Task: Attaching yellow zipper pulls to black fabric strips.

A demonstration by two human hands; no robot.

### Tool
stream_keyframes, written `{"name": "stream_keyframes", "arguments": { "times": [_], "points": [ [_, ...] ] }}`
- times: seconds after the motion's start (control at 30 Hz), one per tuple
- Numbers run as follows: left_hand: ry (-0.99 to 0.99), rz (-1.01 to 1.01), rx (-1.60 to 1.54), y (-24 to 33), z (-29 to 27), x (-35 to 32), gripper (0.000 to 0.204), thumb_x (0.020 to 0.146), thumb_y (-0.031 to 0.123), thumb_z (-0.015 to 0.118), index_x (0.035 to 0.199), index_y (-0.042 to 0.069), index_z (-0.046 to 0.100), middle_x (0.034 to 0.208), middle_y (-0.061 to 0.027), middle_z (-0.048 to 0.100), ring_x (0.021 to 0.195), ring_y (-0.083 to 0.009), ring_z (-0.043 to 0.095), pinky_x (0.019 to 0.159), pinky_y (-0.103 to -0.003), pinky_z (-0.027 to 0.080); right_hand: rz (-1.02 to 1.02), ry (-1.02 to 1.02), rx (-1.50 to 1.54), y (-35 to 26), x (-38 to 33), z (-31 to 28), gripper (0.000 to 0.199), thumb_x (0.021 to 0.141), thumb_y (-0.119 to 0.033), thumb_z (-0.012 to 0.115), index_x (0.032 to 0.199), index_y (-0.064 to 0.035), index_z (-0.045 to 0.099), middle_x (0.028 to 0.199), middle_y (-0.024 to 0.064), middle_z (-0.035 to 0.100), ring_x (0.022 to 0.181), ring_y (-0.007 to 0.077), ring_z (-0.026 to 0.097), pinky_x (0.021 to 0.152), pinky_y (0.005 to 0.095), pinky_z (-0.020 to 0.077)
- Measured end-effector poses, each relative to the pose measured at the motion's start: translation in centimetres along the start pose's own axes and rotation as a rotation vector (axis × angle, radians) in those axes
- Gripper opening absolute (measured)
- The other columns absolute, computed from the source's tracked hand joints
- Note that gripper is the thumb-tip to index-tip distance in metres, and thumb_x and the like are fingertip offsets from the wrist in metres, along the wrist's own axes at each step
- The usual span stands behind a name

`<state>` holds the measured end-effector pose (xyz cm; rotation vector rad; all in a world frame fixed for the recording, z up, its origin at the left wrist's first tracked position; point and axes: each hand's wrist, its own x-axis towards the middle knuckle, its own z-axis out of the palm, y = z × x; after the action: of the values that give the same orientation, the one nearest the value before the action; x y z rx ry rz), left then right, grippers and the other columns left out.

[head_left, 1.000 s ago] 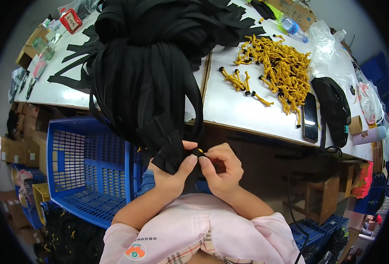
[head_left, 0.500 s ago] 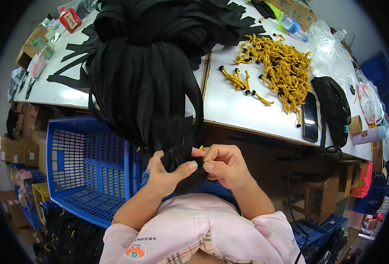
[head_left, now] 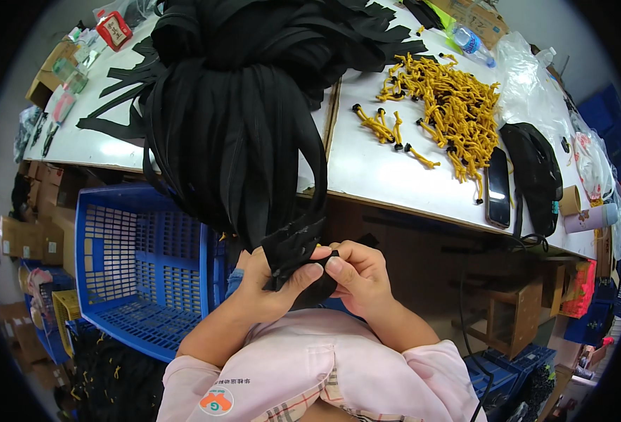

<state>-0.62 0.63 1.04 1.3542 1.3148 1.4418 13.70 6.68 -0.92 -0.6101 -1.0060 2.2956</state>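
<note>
A large heap of black webbing straps [head_left: 233, 148] hangs over the table's front edge toward me. My left hand [head_left: 274, 288] is closed around several strap ends [head_left: 291, 243], which fan out above its thumb. My right hand [head_left: 363, 278] pinches a black strap [head_left: 330, 261] between thumb and fingers, close beside the left fingertips. A trace of yellow shows between the two hands, too small to make out. To the right on the table lies a pile of yellow cord loops [head_left: 458, 105] with black ends, a few of them apart from it.
A blue plastic crate [head_left: 142, 281] stands below the table at left. The white table [head_left: 374, 172] also bears a phone [head_left: 497, 186], a black pouch [head_left: 532, 169], a water bottle [head_left: 472, 46] and a clear plastic bag [head_left: 525, 84]. A dark cable [head_left: 463, 302] hangs at right.
The strap ends in my left hand have tilted to the right. My right fingers have shifted their pinch, and a dark strap end now shows behind the right hand.
</note>
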Motion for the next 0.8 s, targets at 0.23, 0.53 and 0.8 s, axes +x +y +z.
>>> {"name": "stream_keyframes", "arguments": {
  "times": [0.23,0.53,0.8],
  "points": [
    [0.238,-0.379,-0.313,-0.7,1.0,-0.1,0.013,0.079,0.014,0.058,0.083,0.002,0.058,0.074,-0.0006,0.056,0.066,-0.0072,0.05,0.061,-0.02,0.041,-0.809,0.156,-0.841,-1.1,1.2,0.9,0.01,0.076,-0.007,0.059,0.074,0.001,0.053,0.063,0.0015,0.047,0.051,0.0043,0.037,0.042,0.018,0.0269],
    [0.206,-0.375,-0.299,-0.2,0.5,0.7,0.017,0.08,0.018,0.057,0.081,0.002,0.054,0.071,-0.0007,0.054,0.065,-0.0056,0.049,0.059,-0.02,0.04,-0.253,-0.318,-0.89,-2.1,0.3,0.1,0.021,0.065,-0.014,0.067,0.078,-0.0005,0.056,0.066,0.0071,0.054,0.053,0.0147,0.049,0.046,0.0258,0.0371],
    [-0.092,-0.224,-0.2,-0.8,1.1,0.6,0.023,0.067,-0.001,0.062,0.087,-0.001,0.05,0.077,-0.0039,0.052,0.07,-0.0107,0.05,0.064,-0.023,0.042,-0.784,-0.193,-1.07,-3.0,1.3,-0.2,0.014,0.065,-0.001,0.063,0.076,-0.0007,0.054,0.068,0.007,0.053,0.057,0.0139,0.049,0.048,0.0229,0.0389]
  ]
}}
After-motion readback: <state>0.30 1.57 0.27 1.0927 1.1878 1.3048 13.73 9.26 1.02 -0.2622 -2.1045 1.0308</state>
